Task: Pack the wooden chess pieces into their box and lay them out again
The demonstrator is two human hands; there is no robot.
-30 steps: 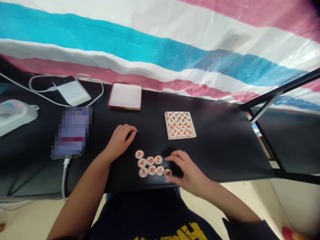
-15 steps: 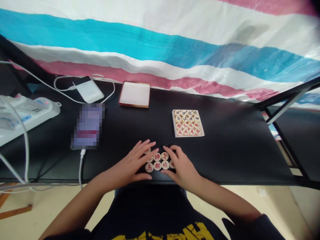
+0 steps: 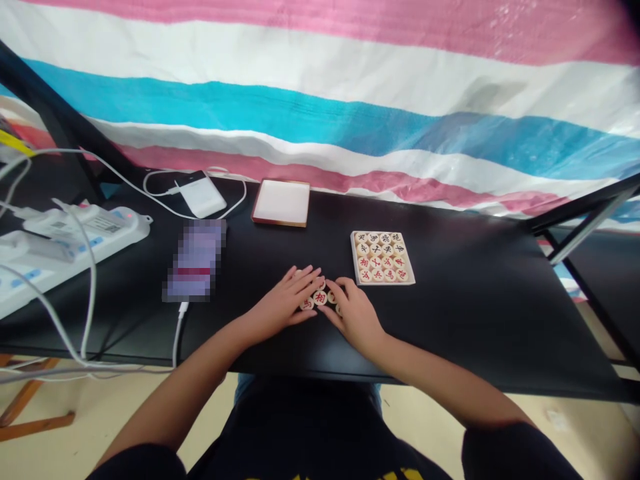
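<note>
Several round wooden Chinese chess pieces with red characters (image 3: pixel 320 298) lie clustered on the black table, partly covered by my hands. My left hand (image 3: pixel 280 300) rests on the cluster's left side, its fingers stretched flat across the pieces and its thumb along the near edge. Around the right side of the cluster curves my right hand (image 3: pixel 356 313), fingers bent at the far edge and thumb at the near edge, with pieces between them. Beyond it sits a shallow white box (image 3: pixel 412 273) filled with rows of similar pieces, black-marked at the back and red-marked in front.
An open box lid (image 3: pixel 281 203) with a white inside lies near the back edge. To the left are a phone with a blurred screen (image 3: pixel 197 260), a white power bank (image 3: pixel 204 197), a power strip (image 3: pixel 115 230) and loose white cables. A striped plastic sheet (image 3: pixel 320 100) hangs behind the table.
Both hands have moved forward, away from the table's near edge, and the loose pieces with them. The hands sit closer around the pieces. The camera view has shifted a little.
</note>
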